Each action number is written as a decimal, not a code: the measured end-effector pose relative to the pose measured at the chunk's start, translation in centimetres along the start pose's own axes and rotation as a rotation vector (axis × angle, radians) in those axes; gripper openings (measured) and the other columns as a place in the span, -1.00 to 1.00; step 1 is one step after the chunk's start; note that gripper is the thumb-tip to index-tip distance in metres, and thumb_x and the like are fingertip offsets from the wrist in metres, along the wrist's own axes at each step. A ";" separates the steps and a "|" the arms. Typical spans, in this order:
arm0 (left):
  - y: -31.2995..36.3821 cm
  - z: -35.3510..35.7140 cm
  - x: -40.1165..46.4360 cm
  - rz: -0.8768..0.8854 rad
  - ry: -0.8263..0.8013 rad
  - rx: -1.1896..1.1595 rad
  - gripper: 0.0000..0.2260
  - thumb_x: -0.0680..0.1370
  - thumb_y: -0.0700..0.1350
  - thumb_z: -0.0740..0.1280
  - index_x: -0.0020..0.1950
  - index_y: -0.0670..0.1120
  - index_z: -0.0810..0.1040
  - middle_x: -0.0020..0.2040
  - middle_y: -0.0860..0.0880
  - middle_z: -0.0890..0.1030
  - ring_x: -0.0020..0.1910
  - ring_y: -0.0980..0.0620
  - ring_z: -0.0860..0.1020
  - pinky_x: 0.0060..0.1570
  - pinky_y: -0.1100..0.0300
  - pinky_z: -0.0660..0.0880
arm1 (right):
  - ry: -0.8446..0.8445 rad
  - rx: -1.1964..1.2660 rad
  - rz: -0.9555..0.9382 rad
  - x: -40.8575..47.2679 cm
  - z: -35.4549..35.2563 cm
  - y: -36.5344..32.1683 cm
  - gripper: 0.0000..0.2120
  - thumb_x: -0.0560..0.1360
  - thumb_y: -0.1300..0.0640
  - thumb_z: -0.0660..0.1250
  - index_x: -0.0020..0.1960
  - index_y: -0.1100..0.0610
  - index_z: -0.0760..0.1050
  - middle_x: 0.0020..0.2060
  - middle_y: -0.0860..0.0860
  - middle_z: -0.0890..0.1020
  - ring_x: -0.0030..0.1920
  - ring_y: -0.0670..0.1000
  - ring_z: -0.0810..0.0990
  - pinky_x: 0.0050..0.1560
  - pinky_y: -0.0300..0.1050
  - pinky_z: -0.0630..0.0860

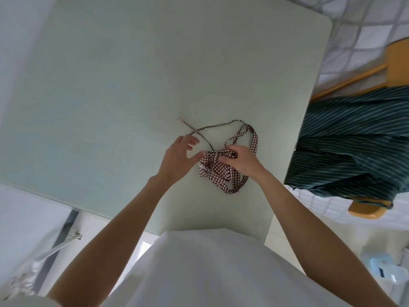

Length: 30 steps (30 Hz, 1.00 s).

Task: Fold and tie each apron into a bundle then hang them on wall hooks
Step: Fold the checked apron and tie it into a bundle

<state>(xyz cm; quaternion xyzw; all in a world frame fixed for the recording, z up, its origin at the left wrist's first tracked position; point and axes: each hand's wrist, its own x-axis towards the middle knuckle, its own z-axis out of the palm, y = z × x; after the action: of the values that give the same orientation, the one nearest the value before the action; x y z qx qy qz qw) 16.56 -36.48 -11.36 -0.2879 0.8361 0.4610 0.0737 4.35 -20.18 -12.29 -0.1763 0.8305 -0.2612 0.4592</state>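
Observation:
A small folded bundle of red-and-white checked apron [213,168] lies on the pale green table [132,85], right of the middle. Its long checked straps [223,125] trail loose in loops across the table beyond it and beside it. My right hand [240,160] grips the top of the bundle, fingers curled into the cloth. My left hand [180,155] hovers just left of the bundle with fingers spread and relaxed, its thumb tip near the bundle's edge, holding nothing. A dark green apron with thin white stripes [354,140] hangs over a chair at the right.
The wooden chair [396,60] stands against the table's right edge on a pale checked rug [363,32]. A white drying rack [57,247] is at lower left. A light blue object [385,270] sits on the floor at lower right.

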 end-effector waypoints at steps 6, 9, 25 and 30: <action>3.6 0.3 4.0 0.408 -0.211 0.057 -0.51 0.45 -0.45 0.17 0.25 -0.01 0.51 0.36 0.01 0.42 0.31 0.04 0.38 0.31 0.16 0.32 | -0.001 -0.153 -0.196 -1.3 -0.8 -1.2 -0.63 0.44 -0.05 0.41 0.17 0.12 0.56 -0.03 0.04 0.66 -0.07 0.02 0.59 0.02 -0.06 0.48; 3.7 -0.7 7.0 0.556 -0.464 0.239 -0.64 0.50 -0.38 0.25 0.16 -0.01 0.59 0.44 0.03 0.32 0.44 -0.01 0.21 0.40 0.17 0.15 | -0.069 -0.163 -0.264 -2.5 -1.8 -1.8 -0.65 0.42 -0.04 0.44 0.12 0.11 0.56 -0.09 0.02 0.66 -0.12 0.03 0.59 -0.03 -0.07 0.46; 2.5 -0.9 6.0 0.364 -0.686 -0.119 -0.69 0.54 -0.12 0.34 0.19 0.24 0.45 0.40 0.18 0.35 0.41 0.32 0.21 0.40 0.29 0.15 | -0.108 0.222 -0.237 -5.0 -5.4 -2.5 -0.64 0.34 0.20 0.52 -0.09 -0.03 0.36 -0.20 -0.14 0.61 -0.20 -0.27 0.56 -0.13 -0.38 0.46; 3.6 0.2 5.7 0.453 -0.584 -0.254 -0.62 0.53 -0.22 0.32 0.33 -0.03 0.40 0.34 0.18 0.37 0.37 0.40 0.22 0.31 0.46 0.17 | -0.156 0.345 -0.261 -5.3 -6.3 -2.6 -0.68 0.37 0.32 0.46 -0.04 0.15 0.35 -0.32 -0.27 0.60 -0.24 -0.27 0.56 -0.21 -0.36 0.47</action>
<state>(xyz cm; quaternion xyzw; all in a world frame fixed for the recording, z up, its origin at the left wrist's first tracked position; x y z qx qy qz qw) 9.84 -37.22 -11.02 0.0404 0.7584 0.6282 0.1689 1.87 -17.73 -4.44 -0.2208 0.7056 -0.4420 0.5079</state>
